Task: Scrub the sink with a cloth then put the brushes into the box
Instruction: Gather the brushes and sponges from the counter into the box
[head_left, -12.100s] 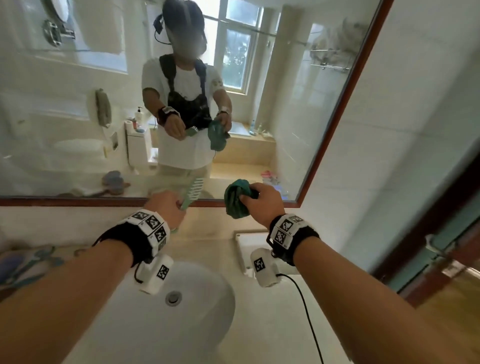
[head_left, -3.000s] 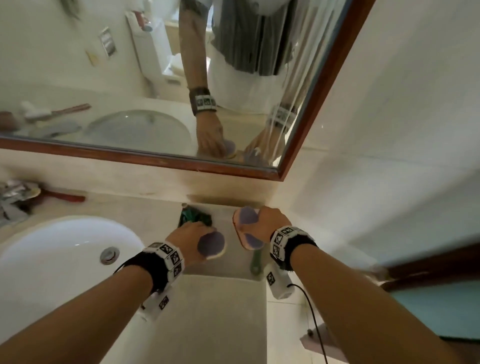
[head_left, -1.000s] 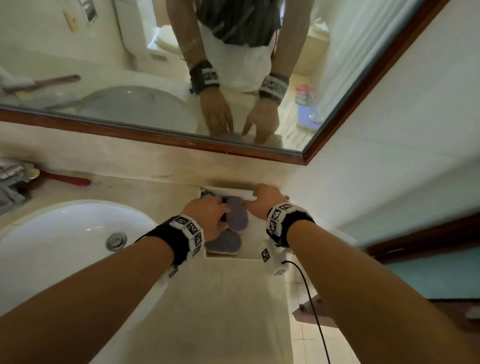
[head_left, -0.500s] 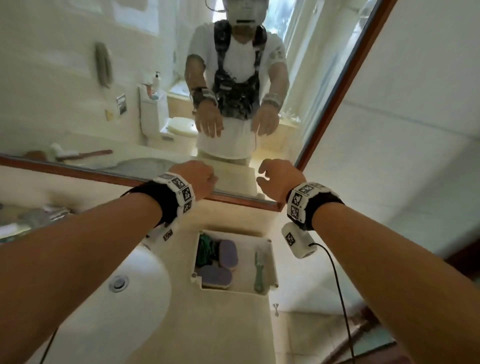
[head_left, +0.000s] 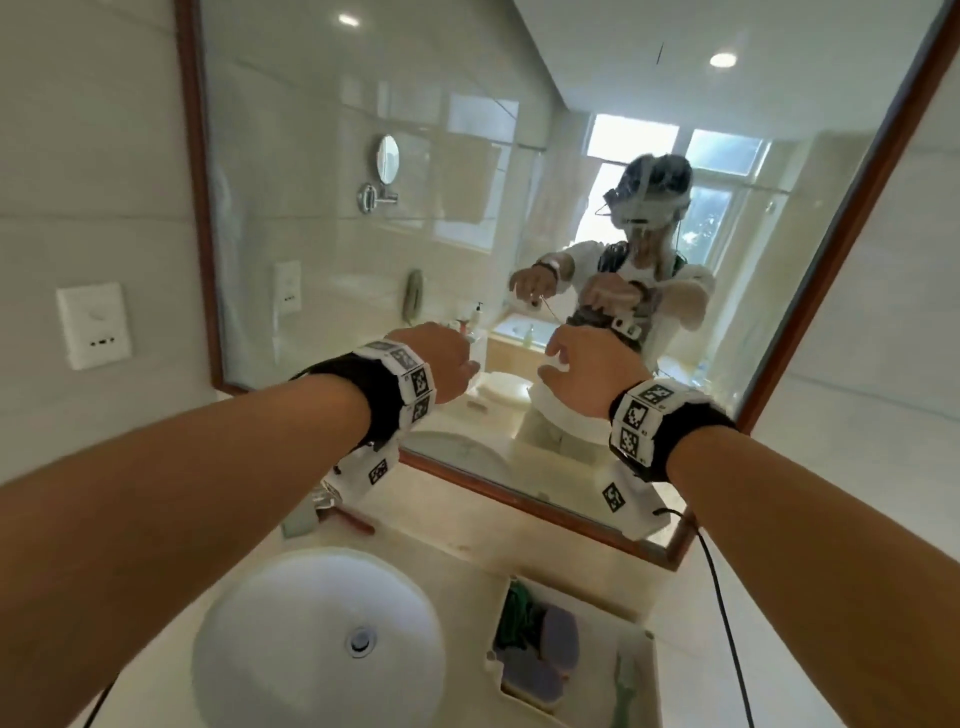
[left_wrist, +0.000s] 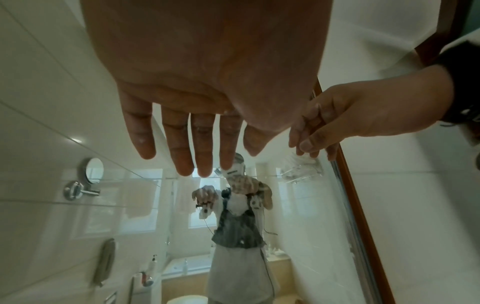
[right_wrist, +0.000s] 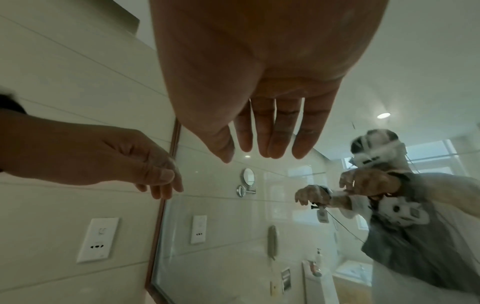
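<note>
The white box (head_left: 641, 647) stands on the counter right of the round white sink (head_left: 270, 660). Inside it lie the green cloth (head_left: 517, 605), two purple pad brushes (head_left: 558, 631) and a green-handled brush (head_left: 623, 683). Both hands are raised in front of the mirror, well above the box. My left hand (head_left: 441, 358) hangs with relaxed, straight fingers (left_wrist: 187, 148) and holds nothing. My right hand (head_left: 582, 369) is also empty, its fingers (right_wrist: 275, 135) loosely extended.
A wood-framed mirror (head_left: 644, 543) fills the wall behind the counter and reflects the person. A wall socket plate (head_left: 93, 325) sits left of it. A red-handled item (head_left: 353, 522) and clutter lie behind the sink. A black cable (head_left: 727, 623) hangs from the right wrist.
Both hands have risen higher away from the box, and their fingers have loosened. The head view has tilted up and left, showing more of the mirror and sink. The box contents lie unchanged.
</note>
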